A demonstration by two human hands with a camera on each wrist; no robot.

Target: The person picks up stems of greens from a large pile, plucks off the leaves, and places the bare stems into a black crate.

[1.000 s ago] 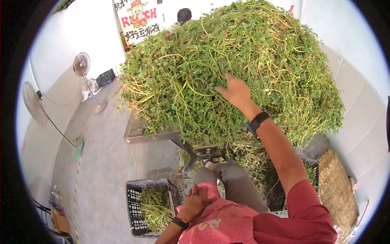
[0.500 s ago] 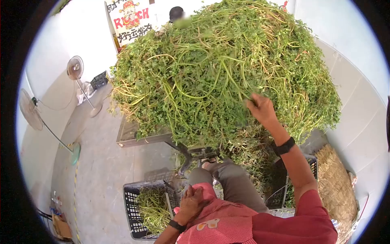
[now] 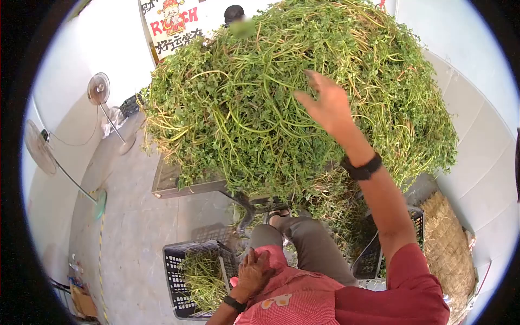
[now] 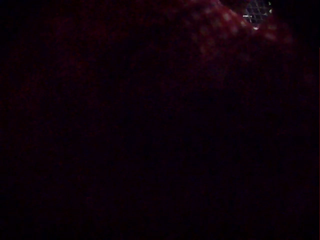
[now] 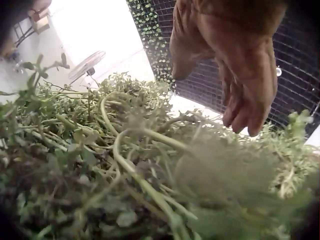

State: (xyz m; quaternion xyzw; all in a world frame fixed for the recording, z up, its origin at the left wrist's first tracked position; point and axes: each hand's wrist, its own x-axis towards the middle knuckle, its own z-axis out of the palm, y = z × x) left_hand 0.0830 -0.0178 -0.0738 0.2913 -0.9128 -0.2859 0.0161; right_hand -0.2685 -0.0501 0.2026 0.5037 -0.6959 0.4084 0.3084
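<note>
A big heap of leafy green stalks (image 3: 244,103) covers the table before me. My right hand (image 3: 327,105) is over the heap, thumb and fingers spread apart with no stalk between them. In the right wrist view, the right hand (image 5: 235,60) points its fingers down toward the stalks, fingertips close over them. Some curved stems (image 5: 145,185) lie in the foreground there. My left hand (image 3: 254,273) rests on the pink checked apron (image 3: 303,300) at my lap, fingers loosely extended. The left wrist view is nearly black, with a little reddish checked cloth (image 4: 220,25) at the top.
A black crate (image 3: 176,281) with cut stalks stands at lower left. The table edge (image 3: 189,189) shows under the heap. Loose stalks (image 3: 336,206) lie below it. A straw mat (image 3: 447,244) is at right, two standing fans (image 3: 98,89) at left. Another person's head (image 3: 234,13) shows behind.
Half a second ago my right hand pinched a stem near the heap's front right; now it has let go and reached up and left. The left hand has stayed on the lap.
</note>
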